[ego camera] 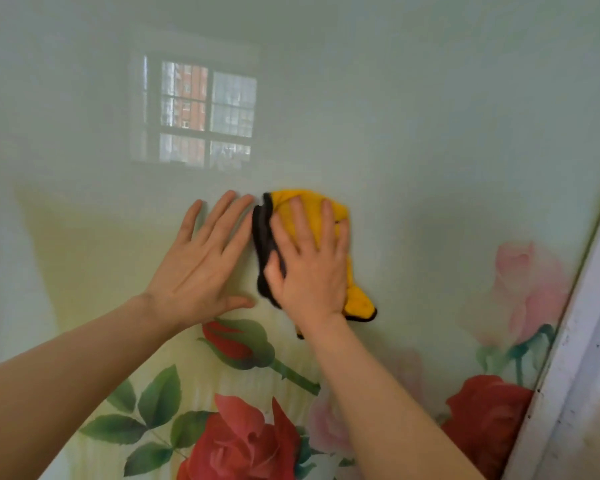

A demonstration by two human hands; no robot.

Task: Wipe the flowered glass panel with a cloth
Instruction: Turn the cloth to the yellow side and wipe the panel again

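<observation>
Both forearms reach up from the bottom edge toward the flowered glass panel [430, 140], which fills nearly the whole view. I see my left hand [201, 261] spread flat against the glass, fingers straight and apart, holding nothing. Just beside it, my right hand [309, 268] presses the yellow cloth [303, 199] onto the panel with straight fingers; the cloth's dark side folds out at its left edge. Red roses [246, 445] and green leaves lie below the hands, a pale pink rose [523, 289] to the right. A window reflection [205, 112] shows above, hazy. A white frame [582, 358] borders the panel's right edge.
</observation>
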